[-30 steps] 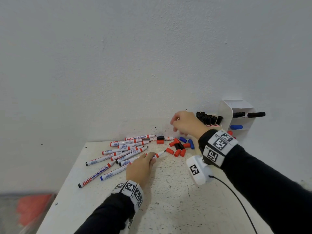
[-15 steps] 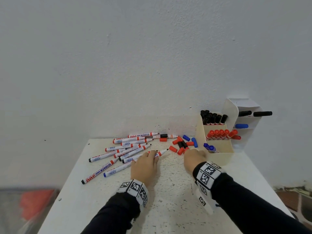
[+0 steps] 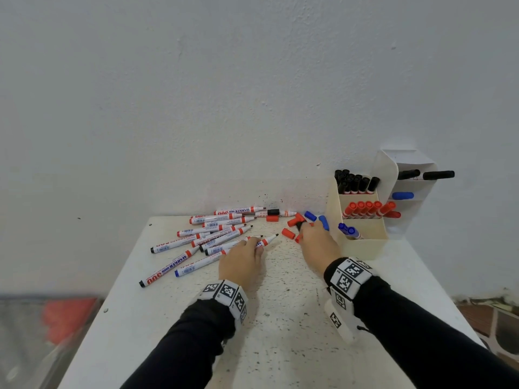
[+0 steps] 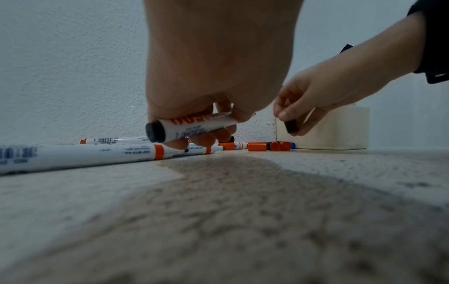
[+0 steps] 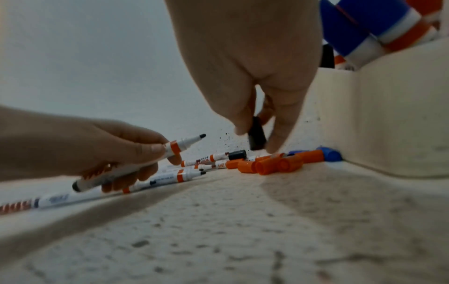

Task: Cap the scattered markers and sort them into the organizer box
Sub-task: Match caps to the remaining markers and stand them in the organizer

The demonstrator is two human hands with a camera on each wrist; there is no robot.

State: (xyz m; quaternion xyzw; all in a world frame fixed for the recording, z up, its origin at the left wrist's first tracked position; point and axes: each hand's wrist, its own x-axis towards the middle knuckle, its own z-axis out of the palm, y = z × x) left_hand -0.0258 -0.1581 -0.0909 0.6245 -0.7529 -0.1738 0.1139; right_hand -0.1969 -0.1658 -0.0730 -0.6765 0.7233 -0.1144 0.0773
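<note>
My left hand (image 3: 252, 244) grips an uncapped white marker (image 3: 268, 240) with a black tip, lifted just off the table; the same marker (image 4: 192, 126) (image 5: 145, 163) shows in both wrist views. My right hand (image 3: 306, 230) pinches a black cap (image 5: 256, 136) (image 4: 291, 126) above the loose red caps (image 3: 288, 233) and blue caps (image 3: 323, 221). Several uncapped markers (image 3: 213, 230) lie fanned out left of my hands. The cream organizer box (image 3: 362, 245) stands at the right, with black, red and blue capped markers in separate compartments.
A white holder (image 3: 404, 161) behind the organizer has black and blue markers lying in it. The wall runs along the table's far edge. The speckled white table (image 3: 280, 318) drops off at left and right. A blurred red object (image 3: 67, 318) lies on the floor at left.
My right hand came down from the organizer to the cap pile and took hold of a black cap. My left hand stayed put, holding its marker.
</note>
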